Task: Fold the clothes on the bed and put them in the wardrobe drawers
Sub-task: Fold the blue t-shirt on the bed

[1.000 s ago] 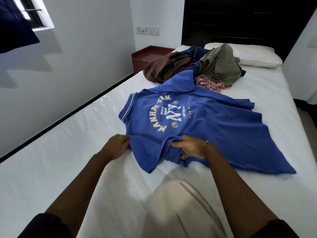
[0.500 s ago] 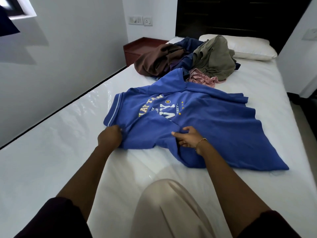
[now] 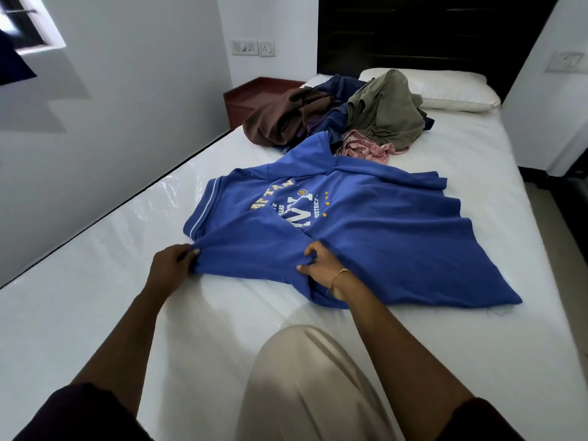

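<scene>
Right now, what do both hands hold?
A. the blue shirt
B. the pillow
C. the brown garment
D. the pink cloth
A: the left hand and the right hand both grip the near folded edge of the blue shirt on the bed.

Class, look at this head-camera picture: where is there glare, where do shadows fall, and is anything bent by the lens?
Head view: glare shines off the glossy mattress cover beside the blue polo shirt; soft shadows lie on the left wall below the bright window; the wide lens bows the wall and bed edges; the left hand and right hand look sharp.
</scene>
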`<state>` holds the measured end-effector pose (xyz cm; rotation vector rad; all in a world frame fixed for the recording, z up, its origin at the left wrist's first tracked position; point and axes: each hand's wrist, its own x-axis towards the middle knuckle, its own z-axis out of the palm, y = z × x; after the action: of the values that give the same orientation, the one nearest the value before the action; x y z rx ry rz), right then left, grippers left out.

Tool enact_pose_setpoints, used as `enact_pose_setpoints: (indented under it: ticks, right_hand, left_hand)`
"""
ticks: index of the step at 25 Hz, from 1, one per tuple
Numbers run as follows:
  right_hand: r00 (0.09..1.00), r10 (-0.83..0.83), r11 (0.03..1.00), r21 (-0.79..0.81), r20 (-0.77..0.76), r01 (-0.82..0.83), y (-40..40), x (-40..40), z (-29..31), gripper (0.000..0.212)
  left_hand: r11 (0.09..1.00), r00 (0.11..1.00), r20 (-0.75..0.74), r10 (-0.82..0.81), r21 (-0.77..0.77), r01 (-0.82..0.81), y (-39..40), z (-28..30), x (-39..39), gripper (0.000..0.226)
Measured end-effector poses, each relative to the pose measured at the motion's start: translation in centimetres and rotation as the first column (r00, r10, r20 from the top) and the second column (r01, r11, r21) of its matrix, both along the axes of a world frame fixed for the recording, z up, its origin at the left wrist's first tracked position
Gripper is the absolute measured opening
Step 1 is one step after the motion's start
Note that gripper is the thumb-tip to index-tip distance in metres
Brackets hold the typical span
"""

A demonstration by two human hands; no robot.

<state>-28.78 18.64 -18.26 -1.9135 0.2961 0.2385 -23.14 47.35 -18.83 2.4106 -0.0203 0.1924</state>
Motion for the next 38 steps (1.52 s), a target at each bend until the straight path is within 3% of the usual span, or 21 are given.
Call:
enact_pose_setpoints:
  ticks: [3, 5, 8, 11, 14, 17, 19, 21, 23, 25, 27, 29, 31, 32, 34, 36, 38]
  right_hand:
    - [1.000, 0.017, 1.000, 0.001, -0.013, -0.017, -0.8, -0.1, 0.4, 0.026]
    - [0.999, 0.022, 1.000, 0.012, -0.030, -0.022, -1.2, -0.2, 0.4, 0.027]
    - [0.999, 0.020, 0.999, -0.046, -0.028, -0.021, -1.3, -0.4, -0.1, 0.028]
    - [0.999, 0.023, 0.998, -0.066, -0.049, -0.026, -1.4, -0.9, -0.5, 0.030]
    - [0.999, -0.012, 0.996, -0.093, -0.038, 0.009, -1.6, -1.3, -0.9, 0.030]
    - [0.999, -0.041, 0.997, -0.068, -0.021, 0.039, -2.1, -1.5, -1.1, 0.028]
    - [0.999, -0.044, 0.998, -0.044, -0.025, 0.043, -2.3, -1.7, -1.1, 0.027]
    - [0.999, -0.045, 0.997, -0.058, -0.020, 0.043, -2.4, -1.7, -1.1, 0.025]
    - [0.999, -0.034, 0.997, -0.070, 0.028, 0.036, -2.5, -1.9, -0.7, 0.023]
    - [0.990, -0.076, 0.996, -0.044, 0.120, 0.082, -3.2, -2.4, -0.2, 0.026]
    - [0.964, -0.126, 0.985, -0.086, 0.233, 0.150, -4.7, -3.2, -0.1, 0.026]
    - [0.905, -0.052, 0.947, -0.266, 0.421, 0.178, -6.9, -4.3, -0.2, 0.026]
    - [0.840, 0.120, 0.822, -0.528, 0.530, 0.215, -10.3, -5.4, -1.2, 0.030]
    - [0.847, 0.156, 0.725, -0.641, 0.508, 0.251, -12.4, -6.4, -1.8, 0.029]
    - [0.899, 0.173, 0.551, -0.796, 0.403, 0.250, -17.1, -8.9, -3.0, 0.025]
    - [0.899, 0.189, 0.445, -0.850, 0.396, 0.281, -21.1, -11.3, -4.2, 0.034]
    - [0.932, 0.127, 0.425, -0.867, 0.341, 0.259, -23.0, -12.2, -4.4, 0.048]
  left_hand:
    - [0.878, 0.987, -0.125, 0.098, -0.456, -0.144, 0.1, 0.5, -0.1, 0.018]
    - [0.796, 0.967, -0.178, 0.182, -0.551, -0.251, -0.8, 0.7, -0.1, 0.025]
    - [0.921, 0.968, -0.089, 0.235, -0.298, -0.251, -1.6, 0.4, -0.2, 0.029]
    - [0.984, 0.987, 0.014, 0.161, -0.073, -0.160, -1.3, 0.4, -0.7, 0.020]
    - [0.991, 0.988, -0.151, 0.014, -0.132, -0.034, -0.8, 1.1, -1.6, 0.035]
    - [0.964, 0.917, -0.372, -0.142, -0.261, 0.044, 0.2, 2.0, -3.0, 0.033]
    - [0.977, 0.920, -0.370, -0.126, -0.207, 0.051, 1.3, 2.5, -3.3, 0.032]
    - [0.998, 0.968, -0.248, 0.017, -0.061, -0.034, 1.6, 2.8, -3.5, 0.026]
    - [0.993, 0.996, -0.023, 0.087, 0.087, -0.084, 0.4, 3.0, -3.7, 0.021]
    - [0.996, 0.993, 0.118, -0.009, 0.087, -0.002, -2.8, 3.3, -3.9, 0.019]
    - [0.978, 0.970, 0.137, -0.199, 0.083, 0.189, -6.9, 4.0, -3.8, 0.024]
    - [0.856, 0.871, 0.036, -0.490, 0.210, 0.473, -11.5, 4.5, -3.8, 0.031]
    - [0.575, 0.672, -0.162, -0.723, 0.397, 0.715, -15.8, 4.4, -4.1, 0.032]
    - [0.435, 0.592, -0.275, -0.757, 0.463, 0.772, -17.5, 4.3, -4.4, 0.034]
    - [0.239, 0.526, -0.420, -0.740, 0.567, 0.788, -19.3, 3.5, -4.4, 0.036]
    - [0.201, 0.566, -0.461, -0.684, 0.627, 0.753, -20.0, 3.2, -4.1, 0.035]
    - [0.293, 0.660, -0.416, -0.626, 0.659, 0.693, -19.1, 3.7, -3.8, 0.034]
